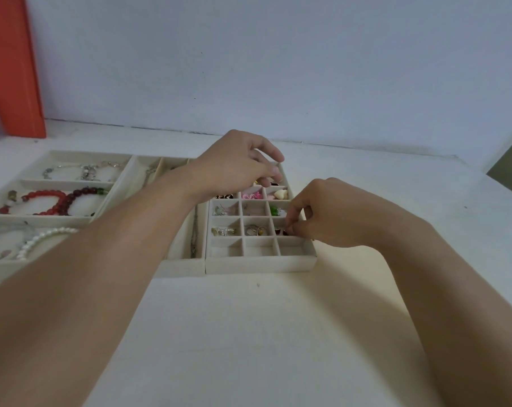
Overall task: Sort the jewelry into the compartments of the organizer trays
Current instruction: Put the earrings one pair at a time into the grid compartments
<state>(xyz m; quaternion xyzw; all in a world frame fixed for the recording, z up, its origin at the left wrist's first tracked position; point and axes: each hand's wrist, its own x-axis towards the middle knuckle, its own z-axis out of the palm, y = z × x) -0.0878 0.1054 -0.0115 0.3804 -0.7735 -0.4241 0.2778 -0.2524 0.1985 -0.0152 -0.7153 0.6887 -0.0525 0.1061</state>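
Bare table (257,333) fills the lower frame. At centre right, the right hand (322,212) curls over the grid tray's (260,264) right edge, fingertips pinching a small dark piece (281,231) in a right-column cell. Beyond it, the left hand (237,165) hovers over the far cells, fingers loosely bent; whether it holds anything cannot be told. Bracelet tray (40,221) lies at left.

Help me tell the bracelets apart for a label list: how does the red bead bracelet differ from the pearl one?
The red bracelet has dark red, glossy beads; the pearl bracelet has white ones. The red one's beads look larger than the pearl one's. The red one lies in the left tray's middle compartment, the pearl one in the compartment nearer the person, partly hidden by the left forearm. Both are beaded strands lying flat in the same tray.
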